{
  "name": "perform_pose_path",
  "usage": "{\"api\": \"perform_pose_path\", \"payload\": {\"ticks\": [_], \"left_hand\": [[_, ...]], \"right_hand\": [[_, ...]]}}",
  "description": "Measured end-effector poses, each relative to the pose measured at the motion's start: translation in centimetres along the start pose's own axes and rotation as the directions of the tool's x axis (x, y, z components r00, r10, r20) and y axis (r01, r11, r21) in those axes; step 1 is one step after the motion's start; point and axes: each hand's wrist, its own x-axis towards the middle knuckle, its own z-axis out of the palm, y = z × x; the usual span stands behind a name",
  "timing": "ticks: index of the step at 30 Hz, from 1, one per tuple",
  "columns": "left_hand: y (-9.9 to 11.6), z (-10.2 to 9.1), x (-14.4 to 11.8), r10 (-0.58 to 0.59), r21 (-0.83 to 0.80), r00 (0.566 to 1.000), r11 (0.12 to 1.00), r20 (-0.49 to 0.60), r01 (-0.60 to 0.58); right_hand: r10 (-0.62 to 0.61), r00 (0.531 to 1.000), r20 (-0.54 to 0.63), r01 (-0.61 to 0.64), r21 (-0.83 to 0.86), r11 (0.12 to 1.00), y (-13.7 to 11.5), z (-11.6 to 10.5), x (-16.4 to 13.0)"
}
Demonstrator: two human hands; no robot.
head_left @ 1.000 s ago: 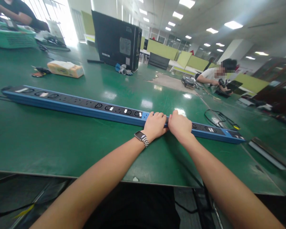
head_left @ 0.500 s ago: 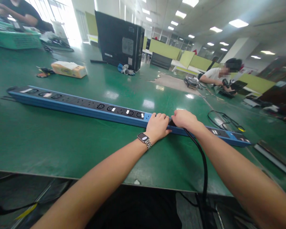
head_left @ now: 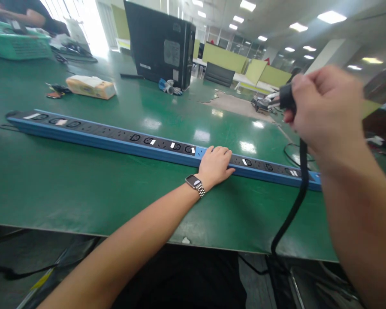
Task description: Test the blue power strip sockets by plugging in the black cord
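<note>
- A green basket [head_left: 17, 45] and a tissue box [head_left: 90, 86] sat far left on the green table [head_left: 67, 189], near a co-worker's arm [head_left: 22, 16].
- The long blue power strip [head_left: 116, 138] lay flat, its long axis running left to right across the table, ahead of both hands.
- The left hand [head_left: 216, 165] was the nearer one: palm down, fingers together, pressing on the strip's top edge just right of its middle, wrist bearing a watch [head_left: 195, 183].
- The right hand [head_left: 324, 107] hung raised well above the strip's right end, closed around a black plug [head_left: 285, 97], its cable [head_left: 292, 206] dropping over the table edge.
</note>
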Motion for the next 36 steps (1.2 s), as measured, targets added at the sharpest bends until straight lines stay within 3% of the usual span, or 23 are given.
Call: {"api": "perform_pose_path", "payload": {"ticks": [2, 3, 5, 7, 10, 15, 18, 20, 22, 24, 26, 28, 31, 34, 36], "left_hand": [[-0.3, -0.9, -0.1, -0.042, -0.054, 0.998, 0.998, -0.045, 0.040], [-0.7, -1.4, -0.1, -0.092, -0.061, 0.993, 0.994, -0.078, 0.087], [-2.4, -2.5, -0.3, -0.226, -0.034, 0.961, 0.974, -0.158, 0.224], [-4.6, -3.5, -0.7, -0.338, 0.001, 0.917, 0.938, -0.211, 0.346], [-7.2, -4.3, -1.2, -0.408, 0.045, 0.892, 0.905, -0.194, 0.424], [-7.7, -4.2, -1.5, -0.404, 0.050, 0.894, 0.906, -0.195, 0.420], [-7.3, -4.4, -1.6, -0.403, 0.008, 0.889, 0.910, -0.218, 0.415], [-7.0, -4.6, -1.6, -0.442, -0.086, 0.864, 0.896, -0.242, 0.435], [-6.4, -4.6, -1.6, -0.449, -0.227, 0.865, 0.888, -0.226, 0.401], [-5.4, -4.4, -1.5, -0.419, -0.434, 0.891, 0.845, -0.174, 0.313], [-4.3, -3.9, -1.2, -0.438, -0.677, 0.895, 0.686, -0.090, 0.268], [-3.4, -3.6, -0.9, -0.500, -0.829, 0.864, 0.458, 0.057, 0.320], [-2.6, -3.7, -0.7, -0.580, -0.911, 0.792, 0.198, 0.189, 0.362], [-2.3, -4.6, -0.4, -0.626, -0.978, 0.765, 0.022, 0.150, 0.209], [-2.5, -5.6, 0.2, -0.645, -0.991, 0.752, -0.093, 0.132, 0.095]], "right_hand": [[0.017, 0.987, 0.159, -0.048, 0.196, 0.979, 0.5, 1.9, 0.1], [0.027, 0.958, 0.285, -0.092, 0.220, 0.971, 0.7, 3.4, 0.0], [0.051, 0.853, 0.520, -0.174, 0.190, 0.966, 1.1, 6.9, -0.3], [0.039, 0.752, 0.658, -0.175, 0.142, 0.974, 1.1, 9.9, -0.5], [0.035, 0.671, 0.741, -0.137, 0.078, 0.988, 0.5, 12.5, -0.6], [-0.018, 0.629, 0.777, -0.135, 0.133, 0.982, -1.6, 13.3, -0.6], [-0.057, 0.658, 0.751, -0.152, 0.206, 0.967, -2.8, 13.6, -0.9], [-0.049, 0.700, 0.713, -0.264, 0.322, 0.909, -3.4, 13.7, -1.2], [-0.003, 0.752, 0.659, -0.385, 0.442, 0.810, -3.9, 13.6, -1.3], [0.060, 0.823, 0.565, -0.417, 0.529, 0.739, -4.3, 13.5, -1.4], [0.083, 0.898, 0.431, -0.346, 0.580, 0.738, -4.9, 13.4, -1.4], [0.050, 0.941, 0.335, -0.247, 0.577, 0.778, -5.6, 13.1, -1.7], [-0.031, 0.953, 0.303, -0.154, 0.565, 0.810, -6.6, 12.4, -3.0], [-0.089, 0.956, 0.279, -0.122, 0.655, 0.746, -6.6, 11.3, -5.9], [-0.105, 0.924, 0.367, -0.210, 0.716, 0.665, -5.4, 10.2, -8.7]]}}
